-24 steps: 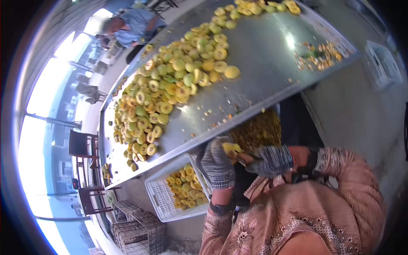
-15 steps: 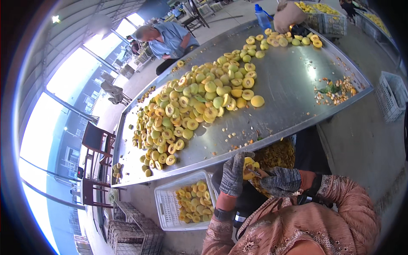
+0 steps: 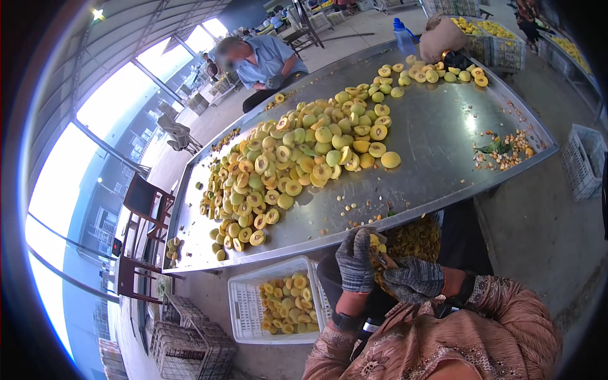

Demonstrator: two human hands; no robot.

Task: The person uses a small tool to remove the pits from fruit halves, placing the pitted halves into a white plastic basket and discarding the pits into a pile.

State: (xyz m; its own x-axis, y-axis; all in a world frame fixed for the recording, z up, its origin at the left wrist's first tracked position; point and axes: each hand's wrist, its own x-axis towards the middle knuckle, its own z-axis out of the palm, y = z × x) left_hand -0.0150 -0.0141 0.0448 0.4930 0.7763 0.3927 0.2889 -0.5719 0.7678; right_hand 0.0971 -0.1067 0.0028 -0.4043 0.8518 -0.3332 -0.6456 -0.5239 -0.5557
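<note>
**Head view: two gloved hands around one small yellow fruit**

Head view shows the left hand (image 3: 354,259) in a gray glove, fingers curled around a small yellow fruit (image 3: 378,242). The right hand (image 3: 413,278), gloved too, is closed and pressed up against the fruit from the right side. I cannot tell if it holds a little tool. The fruit sits right between both hands, closer to the left one, just below the near edge of the desk (image 3: 437,145).

Under the hands is a bin of fruit bits (image 3: 415,240). Left of them is a white crate (image 3: 244,316) with cut halves. On the desk, farther off, lies a big fruit pile (image 3: 297,158). At the far side sits another person (image 3: 263,60).
</note>
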